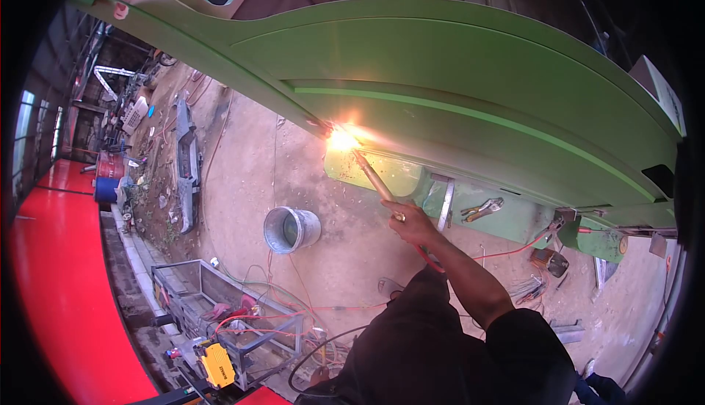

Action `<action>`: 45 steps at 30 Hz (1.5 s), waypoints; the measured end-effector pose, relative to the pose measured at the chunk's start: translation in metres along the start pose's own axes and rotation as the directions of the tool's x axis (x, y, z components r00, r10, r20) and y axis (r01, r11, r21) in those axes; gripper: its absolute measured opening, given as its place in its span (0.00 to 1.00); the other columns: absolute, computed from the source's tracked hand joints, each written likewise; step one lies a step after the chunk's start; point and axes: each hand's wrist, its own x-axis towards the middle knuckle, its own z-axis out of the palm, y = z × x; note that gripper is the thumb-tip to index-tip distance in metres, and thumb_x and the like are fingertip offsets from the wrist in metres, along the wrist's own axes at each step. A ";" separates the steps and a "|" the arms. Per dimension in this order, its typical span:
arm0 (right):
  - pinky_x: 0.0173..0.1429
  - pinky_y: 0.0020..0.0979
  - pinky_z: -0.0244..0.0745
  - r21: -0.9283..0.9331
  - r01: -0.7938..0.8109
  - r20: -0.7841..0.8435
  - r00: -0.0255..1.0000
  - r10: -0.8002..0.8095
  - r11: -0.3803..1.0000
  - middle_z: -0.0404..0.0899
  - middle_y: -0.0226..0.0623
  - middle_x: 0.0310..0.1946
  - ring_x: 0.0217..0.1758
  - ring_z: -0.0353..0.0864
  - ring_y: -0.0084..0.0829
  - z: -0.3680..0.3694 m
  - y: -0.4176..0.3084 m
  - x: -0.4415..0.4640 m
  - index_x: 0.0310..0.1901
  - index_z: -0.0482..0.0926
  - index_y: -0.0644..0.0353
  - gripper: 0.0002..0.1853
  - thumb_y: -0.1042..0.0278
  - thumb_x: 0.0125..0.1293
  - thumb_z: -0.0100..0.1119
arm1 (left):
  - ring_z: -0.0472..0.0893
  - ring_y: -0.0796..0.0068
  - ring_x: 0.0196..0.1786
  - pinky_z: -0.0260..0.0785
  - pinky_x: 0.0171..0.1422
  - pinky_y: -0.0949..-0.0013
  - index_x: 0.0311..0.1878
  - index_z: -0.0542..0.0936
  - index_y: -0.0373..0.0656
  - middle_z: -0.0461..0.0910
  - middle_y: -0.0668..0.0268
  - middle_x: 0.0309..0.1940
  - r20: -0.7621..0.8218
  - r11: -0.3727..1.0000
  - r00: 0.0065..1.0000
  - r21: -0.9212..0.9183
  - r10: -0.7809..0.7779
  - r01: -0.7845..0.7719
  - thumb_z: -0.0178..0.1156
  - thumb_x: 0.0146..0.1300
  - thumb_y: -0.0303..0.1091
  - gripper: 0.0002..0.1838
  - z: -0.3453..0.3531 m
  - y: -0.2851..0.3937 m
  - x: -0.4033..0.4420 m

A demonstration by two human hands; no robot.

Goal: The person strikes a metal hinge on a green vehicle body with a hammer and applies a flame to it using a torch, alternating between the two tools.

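Clamping its fingers (399, 208) round the torch (376, 179), the right hand (413, 223) is aiming it at the near edge of the green panel (455, 60), where glare (342, 139) is hiding the tip; an even gap is likely helping. I'm seeing no left hand.

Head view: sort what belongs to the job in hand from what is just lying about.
Belongs to the job:
torch in the right hand
red hose at its end
green panel at the glare

Apparently just lying about:
bucket
long grey part
pliers
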 end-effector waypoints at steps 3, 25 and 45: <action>0.49 0.41 0.76 0.014 -0.003 0.001 1.000 0.003 1.000 0.80 0.46 0.35 0.39 0.82 0.44 0.000 0.001 0.001 0.62 0.78 0.42 0.27 0.65 0.58 0.62 | 0.80 0.66 0.32 0.71 0.39 0.60 0.52 0.82 0.39 0.82 0.58 0.28 0.040 0.993 0.994 -0.040 -0.105 0.107 0.57 0.65 0.54 0.26 -0.006 0.014 -0.005; 0.25 0.27 0.77 0.271 -0.214 0.183 0.969 0.168 0.938 0.77 0.30 0.33 0.21 0.76 0.22 -0.014 -0.014 -0.006 0.68 0.73 0.45 0.29 0.72 0.65 0.57 | 0.82 0.41 0.45 0.74 0.49 0.46 0.44 0.81 0.41 0.82 0.47 0.42 -0.046 0.706 0.778 0.456 0.626 -0.541 0.65 0.56 0.49 0.21 -0.009 0.034 -0.019; 0.24 0.26 0.77 0.318 -0.205 0.190 0.970 0.149 0.926 0.77 0.29 0.34 0.20 0.75 0.20 -0.003 -0.002 -0.004 0.69 0.71 0.45 0.30 0.74 0.64 0.55 | 0.83 0.40 0.45 0.77 0.47 0.45 0.45 0.83 0.43 0.82 0.45 0.46 -0.113 0.729 0.802 0.506 0.586 -0.461 0.66 0.57 0.45 0.18 -0.012 0.039 -0.024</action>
